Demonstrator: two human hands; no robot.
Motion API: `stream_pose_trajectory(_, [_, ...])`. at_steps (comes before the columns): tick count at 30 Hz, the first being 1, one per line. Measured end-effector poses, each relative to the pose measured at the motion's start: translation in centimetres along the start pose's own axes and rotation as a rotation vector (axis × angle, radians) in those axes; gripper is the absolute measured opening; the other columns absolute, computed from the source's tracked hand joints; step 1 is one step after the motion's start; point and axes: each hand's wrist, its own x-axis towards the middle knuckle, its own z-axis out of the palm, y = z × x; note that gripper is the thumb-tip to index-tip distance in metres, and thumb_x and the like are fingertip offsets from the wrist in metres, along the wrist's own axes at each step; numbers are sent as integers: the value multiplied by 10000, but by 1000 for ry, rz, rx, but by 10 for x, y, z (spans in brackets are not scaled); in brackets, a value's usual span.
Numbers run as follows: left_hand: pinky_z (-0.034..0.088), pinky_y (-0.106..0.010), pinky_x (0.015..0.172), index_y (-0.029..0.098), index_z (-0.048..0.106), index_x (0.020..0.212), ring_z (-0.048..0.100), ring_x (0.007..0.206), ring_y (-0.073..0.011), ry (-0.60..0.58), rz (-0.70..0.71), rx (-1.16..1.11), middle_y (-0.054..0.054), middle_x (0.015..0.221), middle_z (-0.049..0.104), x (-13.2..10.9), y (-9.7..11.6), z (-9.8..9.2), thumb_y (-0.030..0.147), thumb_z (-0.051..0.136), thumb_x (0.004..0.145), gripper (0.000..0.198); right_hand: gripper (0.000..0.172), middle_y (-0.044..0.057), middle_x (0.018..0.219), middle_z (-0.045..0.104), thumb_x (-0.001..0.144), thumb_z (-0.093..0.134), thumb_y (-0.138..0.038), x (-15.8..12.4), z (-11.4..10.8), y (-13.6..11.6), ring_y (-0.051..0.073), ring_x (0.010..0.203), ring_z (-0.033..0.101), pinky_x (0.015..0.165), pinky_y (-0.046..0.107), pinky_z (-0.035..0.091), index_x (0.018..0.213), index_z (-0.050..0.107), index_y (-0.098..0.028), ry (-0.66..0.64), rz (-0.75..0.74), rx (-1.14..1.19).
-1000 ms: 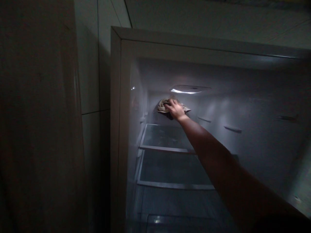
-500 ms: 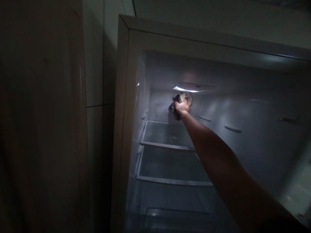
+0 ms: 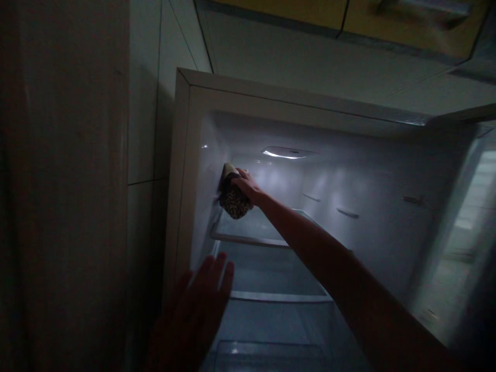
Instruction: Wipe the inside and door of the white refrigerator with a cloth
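My right hand (image 3: 247, 187) reaches deep into an open fridge (image 3: 182, 155) and grips a bunched, patterned cloth (image 3: 233, 199). It presses the cloth against the fridge's left inner wall, just above the top glass shelf (image 3: 251, 232). My left hand (image 3: 201, 299) lies flat with fingers spread on the fridge's left front edge, lower down, and holds nothing. The room is dark; only the fridge's inside lamp (image 3: 287, 153) gives light.
A second glass shelf (image 3: 271, 294) and a clear drawer (image 3: 267, 354) sit below. A dark wooden panel (image 3: 62, 206) stands at the left, with tiled wall beside it. Yellow cupboards (image 3: 349, 15) hang above. The fridge door (image 3: 465, 232) stands open at the right.
My right hand has swept the cloth from the back wall under the lamp over to the left side wall. My left hand has come into view on the fridge's front edge.
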Motion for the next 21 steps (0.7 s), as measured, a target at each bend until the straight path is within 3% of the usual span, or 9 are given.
stream_pose_trajectory(3, [291,-674,1345,306,295,1731,296,1657,-381,126,-232,29,-89,1811,276,28,-21,-12,123,572,1000,803,524,23,1074,724,835,525,-389,-19,-12,-14,218,977,671,847,310,605,1312,678,-236,22,-118,302])
stream_pose_trajectory(6, [332,-652,1336,241,166,1758,243,1669,-419,256,-319,-42,-118,1838,159,38,-23,3,157,656,961,940,626,21,1124,713,797,579,-438,-25,-8,-37,225,1005,663,877,343,602,1393,610,-249,173,-242,691])
stream_pose_trajectory(8, [303,-618,1358,196,141,1759,224,1676,-409,287,-356,-51,-125,1836,172,39,-20,13,170,651,961,948,650,26,1250,697,827,561,-451,-36,2,-48,234,1098,659,950,368,594,1453,561,-276,242,-270,742])
stream_pose_trajectory(12, [290,-598,1367,182,158,1757,236,1673,-406,271,-380,-53,-131,1828,205,38,-16,13,173,638,963,927,700,65,1438,621,820,618,-386,-89,22,-49,277,1278,611,1106,417,535,1508,540,-279,237,-286,429])
stream_pose_trajectory(16, [316,-618,1347,211,164,1759,273,1661,-409,272,-359,-95,-142,1819,238,37,-20,7,163,627,962,922,716,102,1407,634,823,740,-344,-133,26,-39,320,1277,612,1123,459,523,1518,573,-303,15,-254,0])
stream_pose_trajectory(19, [349,-580,1328,211,186,1756,340,1638,-394,271,-345,-114,-162,1805,276,34,-24,9,185,623,970,899,741,86,1517,582,887,703,-287,-121,18,-30,286,1359,588,1157,399,508,1600,504,-323,-116,-220,-213])
stream_pose_trajectory(21, [356,-567,1319,207,185,1755,346,1635,-389,263,-343,-112,-173,1801,285,33,-26,10,204,611,982,882,749,66,1573,543,919,681,-255,-101,12,-20,283,1377,595,1156,400,513,1626,470,-385,-184,-72,-362])
